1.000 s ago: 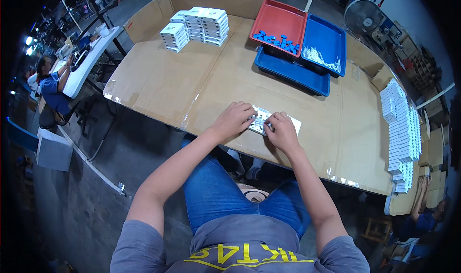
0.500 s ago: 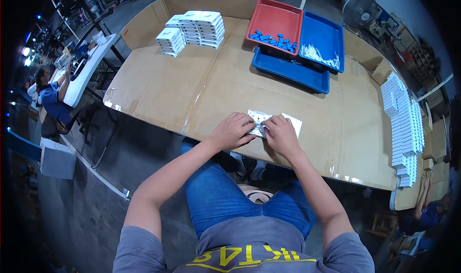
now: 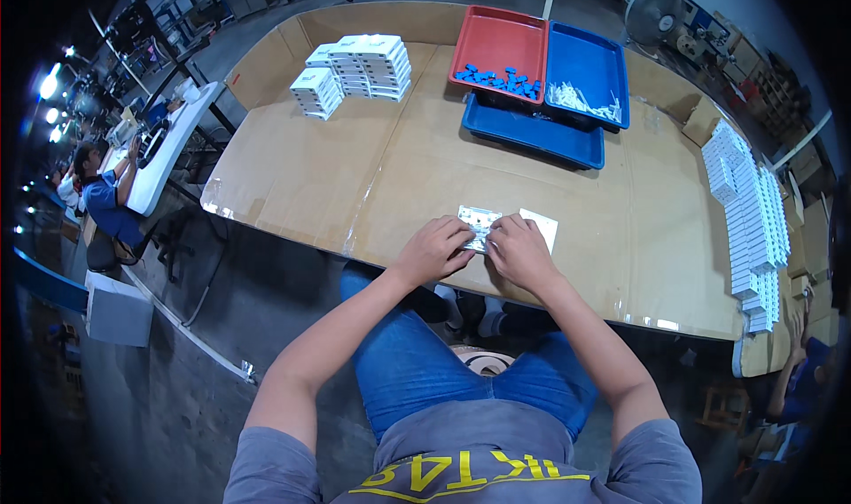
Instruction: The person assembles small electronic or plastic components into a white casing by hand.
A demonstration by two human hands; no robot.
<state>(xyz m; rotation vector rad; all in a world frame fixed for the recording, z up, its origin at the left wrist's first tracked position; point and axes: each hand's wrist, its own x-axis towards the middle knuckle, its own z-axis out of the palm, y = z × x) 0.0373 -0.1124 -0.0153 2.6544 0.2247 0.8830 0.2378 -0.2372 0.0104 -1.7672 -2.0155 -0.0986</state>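
At the near edge of the cardboard-covered table lies a white, flat plastic housing [image 3: 480, 218] with small dark and metallic details on its upper face. My left hand [image 3: 434, 250] is closed on its left side, the fingers curled and the thumb at the near edge. On the opposite side, my right hand [image 3: 520, 254] bends its fingers down onto the housing, covering part of it. Whatever small piece may lie under those fingertips is hidden. Partly under my right hand, a plain white flat piece [image 3: 544, 227] rests on the table.
Beyond my hands stand a red tray [image 3: 501, 39] with blue small parts [image 3: 498, 80], a blue tray [image 3: 589, 56] with white slender parts [image 3: 581, 101], and a lower blue tray [image 3: 532, 136]. White housings [image 3: 368, 61] are stacked far left; more white stacks [image 3: 749, 216] line the right edge.
The whole view has shifted slightly as my head moved. Both hands stay on the housing, with only small finger movements.
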